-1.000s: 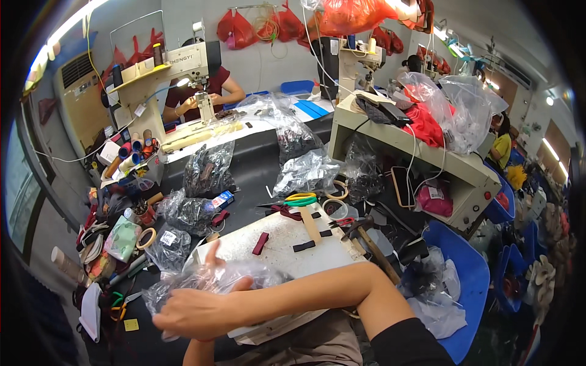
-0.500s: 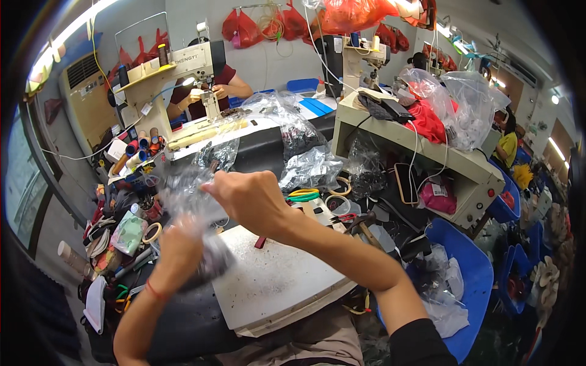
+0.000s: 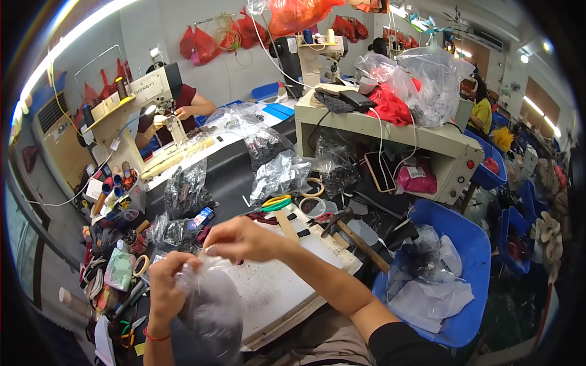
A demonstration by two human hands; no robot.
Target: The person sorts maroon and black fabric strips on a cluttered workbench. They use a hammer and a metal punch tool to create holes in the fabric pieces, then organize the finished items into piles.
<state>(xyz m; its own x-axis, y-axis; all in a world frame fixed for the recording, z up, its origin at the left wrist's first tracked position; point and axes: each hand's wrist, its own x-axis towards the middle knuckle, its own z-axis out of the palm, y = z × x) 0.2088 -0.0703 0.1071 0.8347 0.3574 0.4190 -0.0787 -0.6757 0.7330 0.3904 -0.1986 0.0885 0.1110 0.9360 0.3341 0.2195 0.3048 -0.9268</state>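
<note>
Far left, one pair of scissors [image 3: 126,337] with green and orange handles, lying among clutter. Next, one tan ring of tape [image 3: 140,266], beside my left forearm. Item: my left hand [image 3: 169,285], red cord at the wrist, fingers closed on the gathered neck of the bag. Item: one clear plastic bag [image 3: 212,311], hanging below both my hands at the near left of the board, its lower part bulging; contents too blurred to tell. Item: my right hand [image 3: 245,239], just beside the left at the neck, fingers curled; blur hides whether they pinch the film. Beneath my right forearm, one pale board [image 3: 274,287], specked with dark bits. Beyond its right edge, one hammer [image 3: 363,245], wooden-handled. Far right, one blue bin [image 3: 481,268], holding crumpled clear plastic. Hazards, as I judge them: the slick neck could slide through my left fingers if that hold loosens, and the bag would drop onto my lap or the board's edge; a hard tug could split the thin film. Differences from half a second ago: the bag was a smear between hands set well apart, and now hangs from hands brought close together; my view has turned, showing more of the bin.
</note>
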